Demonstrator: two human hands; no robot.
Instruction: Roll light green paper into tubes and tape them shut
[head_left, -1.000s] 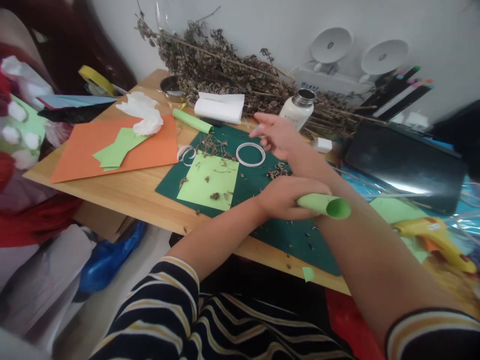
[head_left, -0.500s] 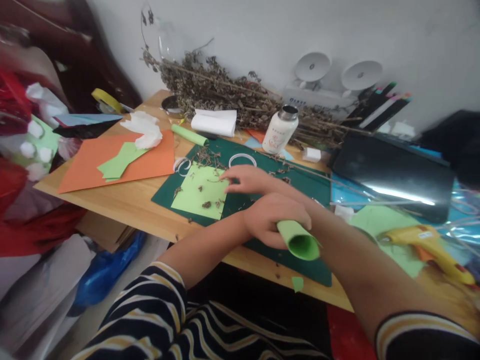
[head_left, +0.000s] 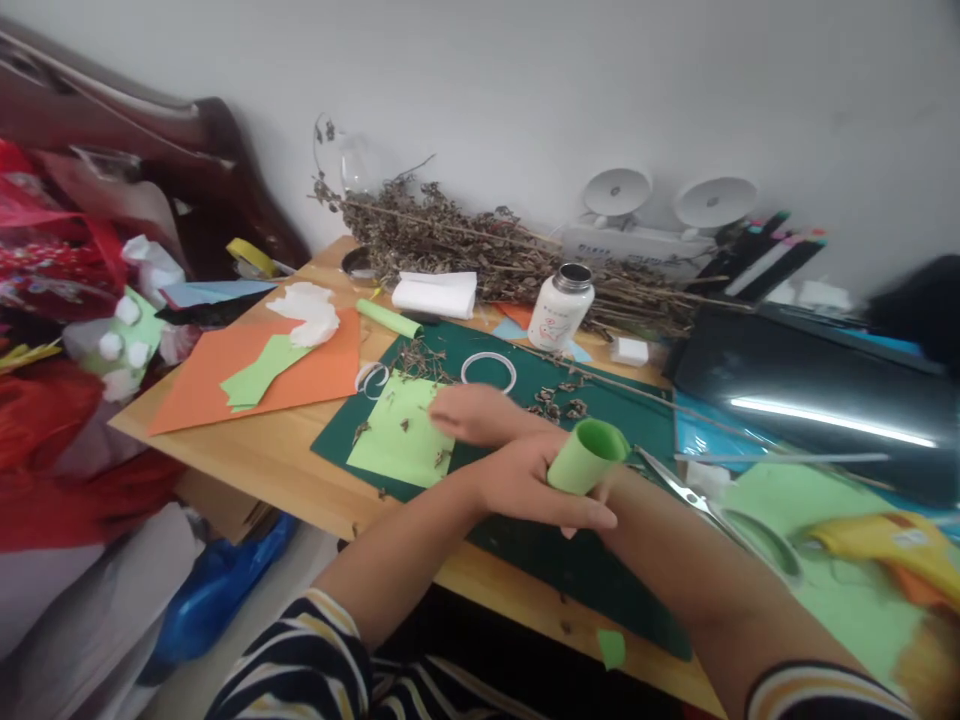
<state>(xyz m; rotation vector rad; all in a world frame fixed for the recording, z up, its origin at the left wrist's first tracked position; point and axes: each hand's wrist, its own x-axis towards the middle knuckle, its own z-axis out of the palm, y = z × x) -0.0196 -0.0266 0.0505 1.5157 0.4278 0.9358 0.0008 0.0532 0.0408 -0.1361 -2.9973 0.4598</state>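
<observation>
My left hand [head_left: 529, 480] is wrapped round a rolled green paper tube [head_left: 581, 462], whose open end faces up. Its forearm crosses in front of the right one. Behind it, my right hand [head_left: 476, 413] hovers at the right edge of a light green paper sheet [head_left: 390, 435], fingers curled together; whatever they may hold is hidden. Bits of dried leaf [head_left: 405, 425] lie scattered on that sheet, and dried twigs [head_left: 420, 358] sit at its top edge. Under it all is a dark green cutting mat [head_left: 540, 560]. A roll of double-sided tape [head_left: 488, 372] lies beyond my right hand.
Scissors [head_left: 686, 492] and a yellow glue gun [head_left: 885, 545] lie to the right. A white bottle [head_left: 561, 310] stands behind the mat, before a heap of dried branches [head_left: 457, 240]. Orange paper [head_left: 191, 385] is at the left, a black laptop-like slab [head_left: 810, 385] at the right.
My left hand has turned the paper tube from pointing down toward me to pointing up. My right hand's fingers, stretched out before, are now curled in. The camera view has tilted up.
</observation>
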